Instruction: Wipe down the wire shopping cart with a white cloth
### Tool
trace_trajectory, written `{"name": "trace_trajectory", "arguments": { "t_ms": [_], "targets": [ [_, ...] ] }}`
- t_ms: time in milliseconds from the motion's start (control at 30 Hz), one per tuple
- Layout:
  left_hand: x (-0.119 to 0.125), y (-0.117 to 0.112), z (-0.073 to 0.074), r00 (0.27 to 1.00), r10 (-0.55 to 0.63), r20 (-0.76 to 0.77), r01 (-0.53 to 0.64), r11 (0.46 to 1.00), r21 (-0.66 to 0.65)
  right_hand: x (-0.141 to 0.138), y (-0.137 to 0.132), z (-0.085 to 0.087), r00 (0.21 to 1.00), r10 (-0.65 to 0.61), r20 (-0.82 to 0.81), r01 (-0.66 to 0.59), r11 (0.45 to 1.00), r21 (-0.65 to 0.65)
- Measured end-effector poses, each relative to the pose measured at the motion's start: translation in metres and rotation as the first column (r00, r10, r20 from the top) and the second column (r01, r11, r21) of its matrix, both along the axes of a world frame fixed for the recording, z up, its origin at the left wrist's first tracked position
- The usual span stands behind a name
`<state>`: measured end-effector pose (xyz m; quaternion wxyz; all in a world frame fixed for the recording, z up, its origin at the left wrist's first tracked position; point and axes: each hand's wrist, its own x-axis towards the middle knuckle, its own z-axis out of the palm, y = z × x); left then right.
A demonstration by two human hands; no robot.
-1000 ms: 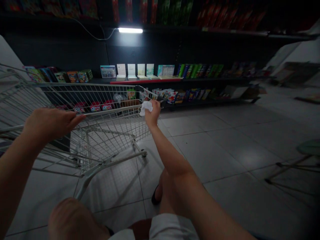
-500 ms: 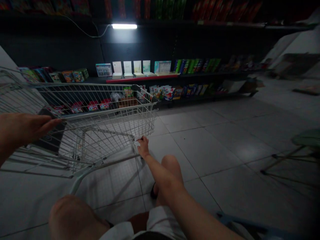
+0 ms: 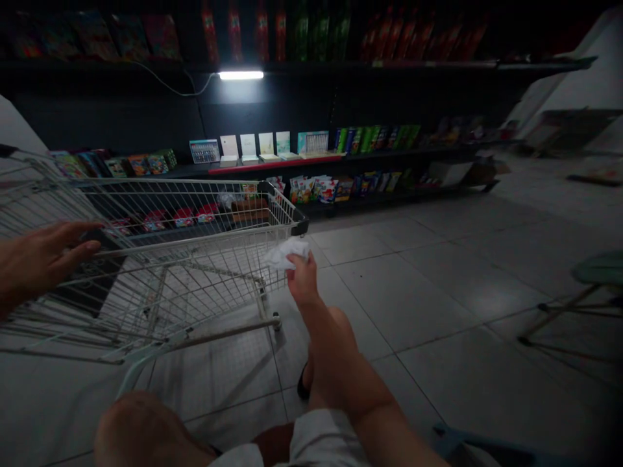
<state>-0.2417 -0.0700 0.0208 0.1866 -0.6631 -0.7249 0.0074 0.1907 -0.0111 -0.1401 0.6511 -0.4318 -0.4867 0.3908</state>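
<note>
A wire shopping cart (image 3: 204, 250) stands in front of me on the left, its front end with a black corner cap pointing right. My right hand (image 3: 304, 280) pinches a crumpled white cloth (image 3: 286, 251) beside the cart's front corner; whether the cloth touches the wires I cannot tell. On the left, my left hand (image 3: 41, 263) is stretched out over the cart's near side, fingers apart and holding nothing. Behind its fingertips is a dark panel (image 3: 104, 275) on the cart. A front wheel (image 3: 277, 321) rests on the floor below my right hand.
Behind the cart run dark shelves with boxes, snack bags (image 3: 326, 188) and bottles (image 3: 263, 32), lit by a tube lamp (image 3: 241, 76). A folding stool (image 3: 598, 272) stands at right. My bent knees are close to the cart; a bluish object (image 3: 452, 441) lies low at right.
My right hand has risen with the cloth from the lower frame near the wheel to the basket's upper front corner. My left hand has drawn back slightly left, its fingers spreading. The view has tilted up.
</note>
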Motion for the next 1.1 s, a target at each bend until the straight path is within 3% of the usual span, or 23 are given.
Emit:
{"name": "trace_trajectory", "arguments": {
  "t_ms": [100,133,200,333,400,533,633,767,867,933,1000,1033,1100],
  "targets": [
    [0.065,0.015,-0.005,0.966,-0.257,-0.011,0.257,0.966,-0.001,-0.01,0.048,0.023,0.973,-0.107,0.206,0.05,0.963,0.264],
    [0.087,0.023,-0.007,0.947,-0.32,-0.024,0.319,0.947,-0.03,-0.016,0.056,0.027,0.926,-0.15,0.346,0.016,0.932,0.361],
    [0.131,0.04,-0.013,0.929,-0.368,-0.044,0.363,0.928,-0.086,-0.028,0.063,0.034,0.752,-0.23,0.617,-0.117,0.876,0.468],
    [0.194,0.066,-0.023,0.948,-0.313,-0.059,0.289,0.923,-0.253,-0.033,0.075,0.05,0.446,-0.24,0.862,-0.387,0.817,0.428],
    [0.208,0.071,-0.028,0.952,-0.296,-0.076,0.272,0.933,-0.235,-0.015,0.092,0.057,0.369,-0.19,0.91,-0.451,0.819,0.354],
    [0.215,0.076,-0.035,0.949,-0.295,-0.114,0.277,0.948,-0.154,0.018,0.119,0.057,0.418,-0.182,0.89,-0.273,0.909,0.315],
    [0.213,0.079,-0.04,0.949,-0.284,-0.134,0.268,0.955,-0.128,0.002,0.109,0.05,0.434,-0.243,0.867,-0.229,0.902,0.367],
    [0.204,0.076,-0.044,0.947,-0.288,-0.14,0.279,0.957,-0.078,-0.031,0.085,0.05,0.447,-0.216,0.868,-0.334,0.86,0.386],
    [0.192,0.066,-0.045,0.944,-0.3,-0.14,0.294,0.954,-0.057,-0.017,0.088,0.063,0.453,-0.084,0.888,-0.536,0.77,0.346],
    [0.181,0.056,-0.045,0.943,-0.296,-0.151,0.29,0.955,-0.059,0.005,0.095,0.075,0.567,-0.074,0.821,-0.502,0.759,0.415],
    [0.169,0.045,-0.044,0.944,-0.29,-0.159,0.284,0.957,-0.062,0.024,0.101,0.086,0.684,-0.067,0.726,-0.412,0.786,0.46],
    [0.163,0.04,-0.044,0.943,-0.293,-0.158,0.286,0.956,-0.066,0.029,0.102,0.09,0.692,-0.005,0.722,-0.437,0.794,0.423],
    [0.152,0.03,-0.043,0.941,-0.298,-0.161,0.291,0.955,-0.062,0.029,0.102,0.096,0.573,0.233,0.786,-0.614,0.757,0.223]
  ]
}}
